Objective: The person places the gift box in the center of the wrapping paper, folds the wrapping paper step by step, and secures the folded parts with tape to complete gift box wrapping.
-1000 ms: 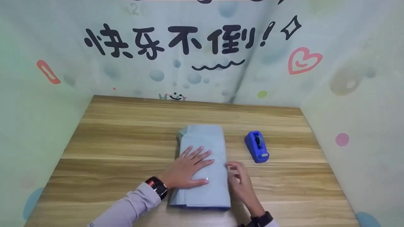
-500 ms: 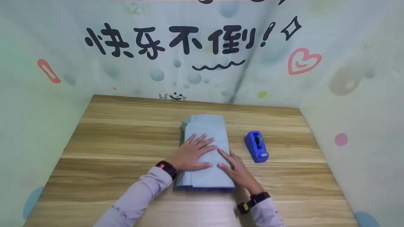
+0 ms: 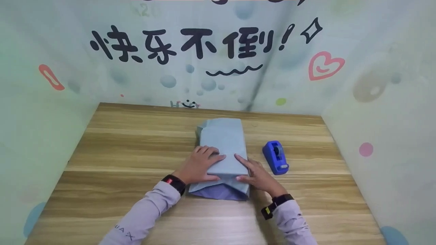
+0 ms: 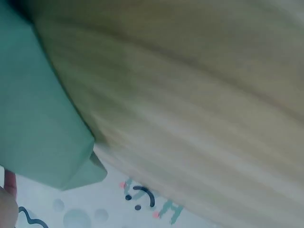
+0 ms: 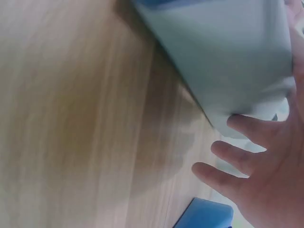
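I'm viewing the paper package (image 3: pixel 223 137) lying on the counter (image 3: pixel 129 143), the tape dispenser (image 3: pixel 272 158) sitting near its right side, apart from it, and a wall (image 3: pixel 143 85) standing behind the counter.

A pale blue paper parcel (image 3: pixel 223 139), purplish-blue showing at its near end, lies on the wooden table (image 3: pixel 136 143).

R wrist cam: we get pkg (image 5: pixel 228 52) blurry, dispenser (image 5: pixel 205 213) chopped btm; L cam, we lose most of L fingers (image 4: pixel 6 209).
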Demonstrator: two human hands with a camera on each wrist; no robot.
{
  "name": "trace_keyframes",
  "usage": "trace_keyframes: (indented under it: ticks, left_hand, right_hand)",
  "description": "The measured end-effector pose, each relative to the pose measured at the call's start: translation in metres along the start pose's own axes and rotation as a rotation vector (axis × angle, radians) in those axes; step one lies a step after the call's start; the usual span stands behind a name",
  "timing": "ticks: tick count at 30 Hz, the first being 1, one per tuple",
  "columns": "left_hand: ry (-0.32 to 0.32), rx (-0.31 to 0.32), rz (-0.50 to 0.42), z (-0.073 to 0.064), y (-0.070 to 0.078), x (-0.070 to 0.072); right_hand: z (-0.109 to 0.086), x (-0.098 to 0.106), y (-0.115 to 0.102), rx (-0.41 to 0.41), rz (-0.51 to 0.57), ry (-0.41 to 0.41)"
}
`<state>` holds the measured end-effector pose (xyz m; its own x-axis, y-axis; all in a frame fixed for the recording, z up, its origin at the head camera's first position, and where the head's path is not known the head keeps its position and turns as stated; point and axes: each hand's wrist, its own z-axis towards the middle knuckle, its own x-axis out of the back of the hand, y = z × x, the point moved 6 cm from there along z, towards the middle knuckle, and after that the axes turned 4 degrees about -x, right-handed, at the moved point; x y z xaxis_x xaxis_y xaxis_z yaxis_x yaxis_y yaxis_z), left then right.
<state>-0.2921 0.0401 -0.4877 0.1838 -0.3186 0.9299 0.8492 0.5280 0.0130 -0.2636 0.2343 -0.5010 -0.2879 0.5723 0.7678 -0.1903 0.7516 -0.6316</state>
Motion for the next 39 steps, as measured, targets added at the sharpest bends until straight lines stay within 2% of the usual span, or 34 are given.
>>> trace_keyframes:
  ticks: [5, 9, 13, 17, 21, 24, 28, 33, 35, 39]
  left_hand:
    - [-0.009, 0.028, 0.066, -0.003, 0.005, -0.002]
    - [-0.007, 0.037, 0.137, -0.005, 0.012, -0.002]
    - [0.007, 0.045, 0.215, -0.006, 0.021, -0.003]
    - [0.028, 0.045, 0.283, -0.004, 0.028, -0.005]
    - [0.032, 0.052, 0.317, -0.002, 0.032, -0.004]
    - [0.034, 0.076, 0.327, 0.000, 0.034, -0.003]
    - [0.039, 0.140, 0.376, 0.008, 0.039, -0.004]
    - [0.036, 0.220, 0.429, 0.020, 0.047, -0.008]
    - [0.034, 0.226, 0.424, 0.024, 0.050, -0.010]
    - [0.024, 0.191, 0.384, 0.028, 0.056, -0.015]
  right_hand:
    - [-0.003, -0.002, -0.004, -0.034, -0.107, 0.104]
    - [-0.006, -0.008, -0.006, -0.026, -0.192, 0.202]
    - [-0.008, -0.014, -0.009, -0.003, -0.221, 0.274]
    - [-0.012, -0.018, -0.010, 0.010, -0.179, 0.298]
    - [-0.017, -0.020, -0.009, 0.007, -0.103, 0.280]
    - [-0.022, -0.024, -0.008, -0.024, -0.092, 0.260]
    - [-0.026, -0.028, -0.006, -0.084, -0.138, 0.269]
    - [-0.030, -0.029, -0.009, -0.092, -0.175, 0.350]
    - [-0.033, -0.028, -0.012, -0.078, -0.214, 0.394]
    - [-0.041, -0.027, -0.019, -0.044, -0.355, 0.477]
